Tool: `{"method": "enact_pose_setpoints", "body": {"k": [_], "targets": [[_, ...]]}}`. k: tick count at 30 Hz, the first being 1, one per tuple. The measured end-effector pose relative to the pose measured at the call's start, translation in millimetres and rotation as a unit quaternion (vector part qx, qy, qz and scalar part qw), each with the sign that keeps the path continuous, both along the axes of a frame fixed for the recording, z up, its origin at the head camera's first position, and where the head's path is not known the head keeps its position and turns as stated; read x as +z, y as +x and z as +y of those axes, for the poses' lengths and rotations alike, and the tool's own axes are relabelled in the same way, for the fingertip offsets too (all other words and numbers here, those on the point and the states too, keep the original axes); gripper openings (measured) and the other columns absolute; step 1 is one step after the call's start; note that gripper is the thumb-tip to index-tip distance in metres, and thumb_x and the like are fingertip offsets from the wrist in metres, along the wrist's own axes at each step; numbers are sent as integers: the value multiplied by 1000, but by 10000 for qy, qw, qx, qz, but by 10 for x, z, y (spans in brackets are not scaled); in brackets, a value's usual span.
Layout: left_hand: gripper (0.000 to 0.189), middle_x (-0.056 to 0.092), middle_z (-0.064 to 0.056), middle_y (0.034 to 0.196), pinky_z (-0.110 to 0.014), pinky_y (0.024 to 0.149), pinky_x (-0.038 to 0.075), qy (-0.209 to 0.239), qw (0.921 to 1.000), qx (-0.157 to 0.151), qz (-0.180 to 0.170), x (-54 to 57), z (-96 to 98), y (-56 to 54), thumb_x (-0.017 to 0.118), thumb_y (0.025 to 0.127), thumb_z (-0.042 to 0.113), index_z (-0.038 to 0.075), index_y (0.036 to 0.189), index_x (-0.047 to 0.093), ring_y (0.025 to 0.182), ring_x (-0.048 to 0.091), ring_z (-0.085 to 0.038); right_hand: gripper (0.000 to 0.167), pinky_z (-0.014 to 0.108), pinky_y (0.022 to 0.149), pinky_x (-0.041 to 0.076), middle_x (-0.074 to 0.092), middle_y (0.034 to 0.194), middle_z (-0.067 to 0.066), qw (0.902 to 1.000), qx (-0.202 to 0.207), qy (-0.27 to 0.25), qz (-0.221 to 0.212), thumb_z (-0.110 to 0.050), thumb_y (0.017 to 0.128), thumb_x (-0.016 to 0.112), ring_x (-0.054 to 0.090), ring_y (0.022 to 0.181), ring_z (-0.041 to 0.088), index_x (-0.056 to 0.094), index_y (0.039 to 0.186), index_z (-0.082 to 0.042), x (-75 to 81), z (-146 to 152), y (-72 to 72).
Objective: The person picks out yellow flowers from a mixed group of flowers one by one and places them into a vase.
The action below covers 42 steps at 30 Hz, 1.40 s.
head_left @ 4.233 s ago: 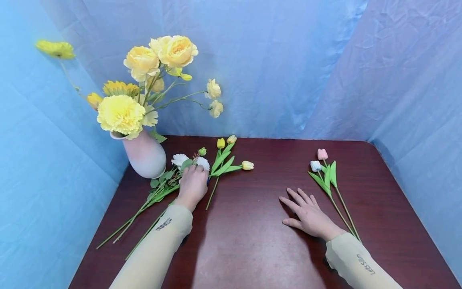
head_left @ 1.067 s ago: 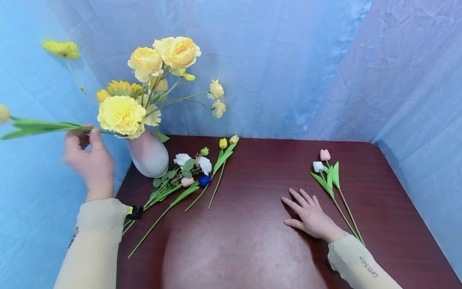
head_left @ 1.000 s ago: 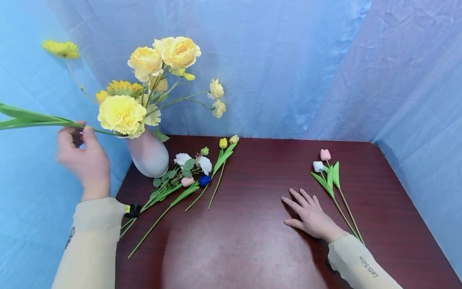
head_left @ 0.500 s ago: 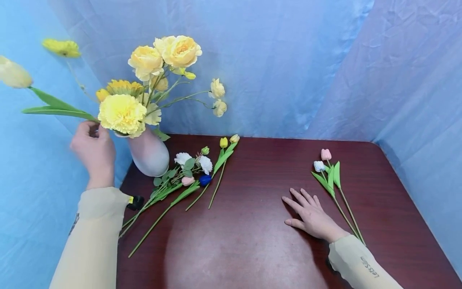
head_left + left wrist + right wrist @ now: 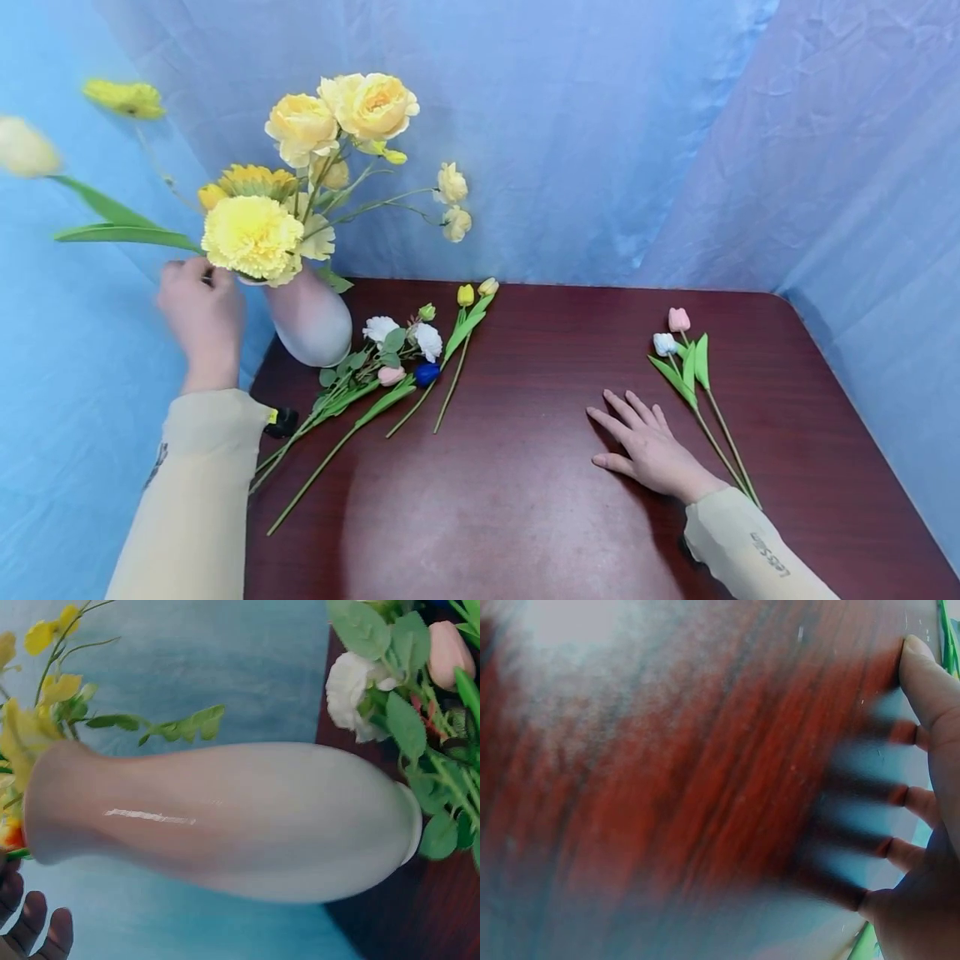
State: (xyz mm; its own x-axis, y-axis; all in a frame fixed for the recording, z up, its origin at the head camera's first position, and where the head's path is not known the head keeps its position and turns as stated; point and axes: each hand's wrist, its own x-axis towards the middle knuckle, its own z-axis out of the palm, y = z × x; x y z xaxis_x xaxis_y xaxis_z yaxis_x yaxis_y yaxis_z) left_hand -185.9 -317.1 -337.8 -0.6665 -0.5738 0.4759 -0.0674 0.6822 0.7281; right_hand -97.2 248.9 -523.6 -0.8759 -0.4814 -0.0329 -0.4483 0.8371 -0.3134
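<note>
At the vase's mouth my left hand (image 5: 202,321) pinches the green stem of a pale yellow tulip (image 5: 28,148), whose head leans out to the left with two long leaves. The pink-and-white vase (image 5: 311,321) stands at the table's back left and holds several yellow flowers, among them a large carnation (image 5: 252,237) that hides part of the rim. In the left wrist view the vase (image 5: 247,821) fills the middle, and the curled fingers (image 5: 30,922) show beside its mouth. My right hand (image 5: 648,442) rests on the tabletop with fingers spread, holding nothing.
Right of the vase lie white flowers (image 5: 427,342), a pink tulip (image 5: 391,376), a blue tulip (image 5: 426,374) and yellow tulips (image 5: 465,295). Beyond my right hand lie a pink tulip (image 5: 678,319) and a light blue one (image 5: 664,344). Blue cloth (image 5: 555,150) hangs behind the table.
My left hand has gone from the flowers on the table to the vase's mouth, bringing the pale yellow tulip. Its head has swung upward lately. The right hand stays in place.
</note>
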Motion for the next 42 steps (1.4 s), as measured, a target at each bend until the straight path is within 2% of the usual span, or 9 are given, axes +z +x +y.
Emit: {"method": "enact_pose_setpoints", "body": {"k": [10,18,21,24,28,32,34,39,42], "targets": [[24,44,16,71,-39,94,40,341,9994,46,96,-68,-77,-64,54,90,10,-4,83,72,71,34,3,73,77,111,17,30,164,19,10000,-37,16,-61,-53,94,67,22,150,51,45,155,-19,25,4,7],[36,50,12,87,-23,73,37,1162,9927,-181,-285,-188,-80,-37,50,99,28,3,103,75,74,43,-2,73,77,110,17,31,164,19,10000,-22,-73,10,-52,94,68,23,149,51,47,155,-19,3,11,8],[33,54,7,97,-19,65,44,2236,9738,-383,144,-182,-48,7,54,101,33,13,121,72,66,51,-5,73,77,110,18,31,164,19,10000,-10,-77,35,-53,94,68,23,149,51,47,155,-19,-13,12,2],[37,57,0,101,-20,57,49,3277,9373,-647,998,-130,-5,63,61,101,31,18,135,63,58,52,-11,73,77,110,17,31,164,18,10000,-12,-63,4,-54,94,67,22,150,51,46,155,-20,-20,13,-3],[33,57,-7,94,-22,54,50,3811,9026,-871,1802,-33,62,109,68,98,25,11,128,62,54,49,-15,73,77,111,17,30,165,18,10000,-43,-30,-52,-54,94,67,21,150,51,45,156,-21,-25,22,-1],[28,62,-11,92,-26,55,54,3862,8884,-1129,2211,-4,80,78,73,95,17,3,117,65,53,55,-18,73,77,111,16,30,165,18,10000,-52,-5,-64,-54,94,67,21,150,51,45,156,-20,-22,23,-3],[23,65,-11,93,-27,57,55,3731,8916,-1226,2254,-30,57,35,73,95,15,0,111,67,53,58,-19,73,77,111,17,30,165,18,10000,-53,-19,-60,-53,94,68,21,150,51,46,155,-20,-16,19,-5],[18,56,6,81,-18,65,47,1869,9765,-551,918,-110,-27,-59,60,99,16,10,87,70,56,52,-3,73,78,110,17,31,164,18,10000,-37,-31,-33,-52,94,69,22,150,51,46,155,-19,-13,10,-7],[25,43,13,80,-22,75,36,943,9952,-213,145,-157,-56,-79,50,94,14,8,75,65,68,41,4,73,78,111,17,30,164,18,10000,-37,-26,-42,-52,93,69,22,150,51,46,155,-19,-12,8,-6]]}}
